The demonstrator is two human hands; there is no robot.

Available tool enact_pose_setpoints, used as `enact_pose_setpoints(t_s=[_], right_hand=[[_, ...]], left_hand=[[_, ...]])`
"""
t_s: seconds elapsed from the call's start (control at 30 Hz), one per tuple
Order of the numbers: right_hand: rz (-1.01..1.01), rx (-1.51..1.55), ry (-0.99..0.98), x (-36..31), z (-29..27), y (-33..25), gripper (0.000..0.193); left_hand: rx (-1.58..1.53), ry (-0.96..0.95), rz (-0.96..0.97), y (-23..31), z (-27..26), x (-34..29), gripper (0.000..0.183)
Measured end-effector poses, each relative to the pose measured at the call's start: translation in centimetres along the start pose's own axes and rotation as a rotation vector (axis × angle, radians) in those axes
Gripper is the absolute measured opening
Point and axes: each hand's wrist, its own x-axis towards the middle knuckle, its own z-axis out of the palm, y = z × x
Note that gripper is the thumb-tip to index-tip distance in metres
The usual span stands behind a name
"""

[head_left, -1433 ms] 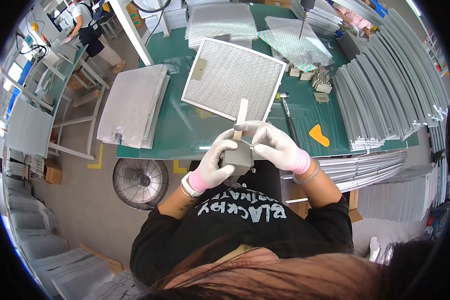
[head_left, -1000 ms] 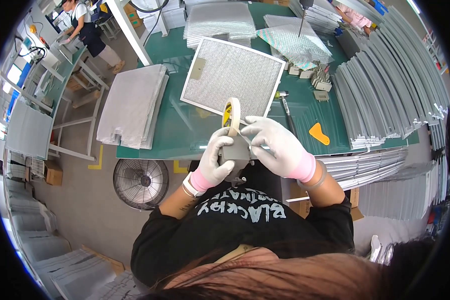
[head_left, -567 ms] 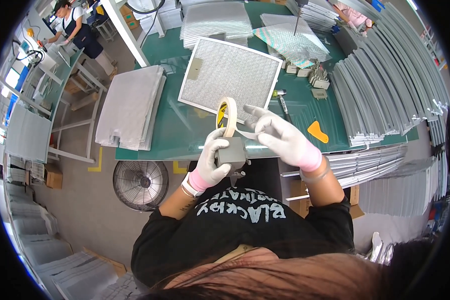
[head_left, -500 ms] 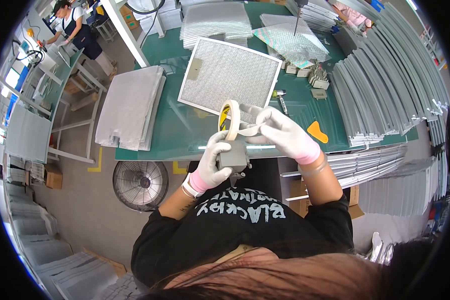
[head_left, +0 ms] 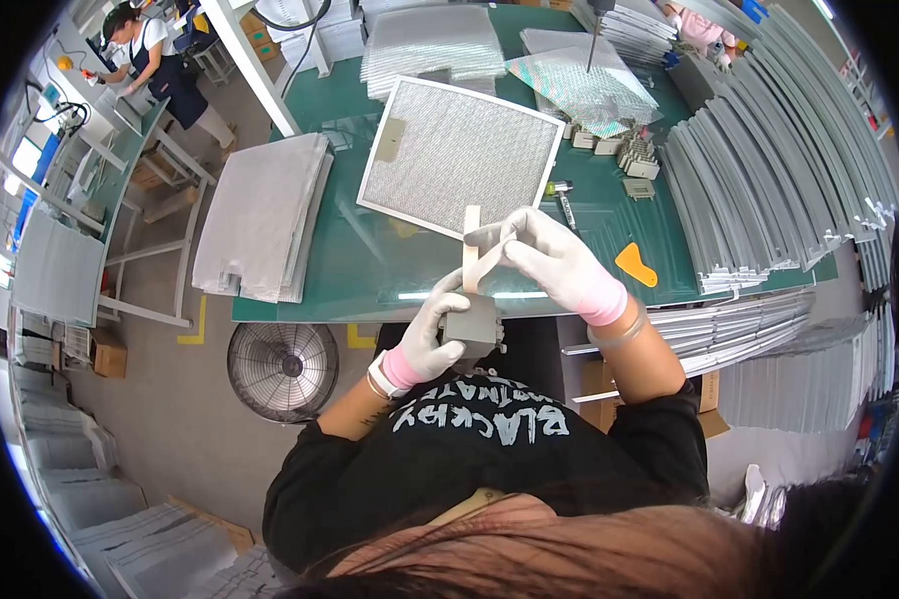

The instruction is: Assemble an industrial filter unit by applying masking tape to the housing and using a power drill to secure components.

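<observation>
My left hand (head_left: 432, 337), in a white glove with a pink cuff, is closed around a grey box-shaped part (head_left: 472, 321) with small fittings on its side. Directly above that part stands a roll of cream masking tape (head_left: 471, 222), seen edge-on, its lower end against my left fingertips. My right hand (head_left: 561, 264), gloved the same way, pinches a strip of the tape pulled off the roll. Beyond both hands, a framed mesh filter panel (head_left: 464, 150) lies tilted on the green table (head_left: 355, 270). Where the strip's end sits between my right fingers is hidden.
An orange scraper (head_left: 635, 265) and a green-and-black tool (head_left: 563, 198) lie right of my hands. Small grey metal parts (head_left: 637, 160) sit farther back. Stacked mesh sheets (head_left: 260, 215) stand left, grey frames (head_left: 769, 170) right. A floor fan (head_left: 283, 369) is below; a person works far left.
The tape roll has turned from a slanted view to edge-on. My right hand has shifted slightly left and down with the strip; the grey part has tilted a little in my left hand.
</observation>
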Motion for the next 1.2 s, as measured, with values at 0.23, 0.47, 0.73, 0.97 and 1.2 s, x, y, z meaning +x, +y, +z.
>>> enact_pose_setpoints(t_s=[0.23, 0.47, 0.73, 0.97, 1.2], right_hand=[[-0.143, 0.142, 0.017, -0.9, 0.3, 2.7, 0.011], [-0.109, 0.203, 0.027, -1.2, 0.4, 2.8, 0.01], [-0.086, -0.334, 0.046, -2.2, -0.3, -0.3, 0.004], [-0.109, -0.531, 0.136, -2.1, -0.9, -1.3, 0.005], [-0.004, 0.001, 0.096, -1.5, -1.2, -0.9, 0.009]], left_hand=[[-0.236, 0.029, 0.05, 0.7, -0.2, 1.5, 0.048], [-0.219, 0.112, -0.05, 0.2, 0.0, 0.1, 0.054], [-0.024, 0.105, -0.03, -0.5, -0.6, -0.1, 0.057], [0.051, -0.012, 0.077, -0.3, -1.1, -0.1, 0.057], [-0.011, 0.037, 0.018, -0.5, -0.7, -0.8, 0.051]])
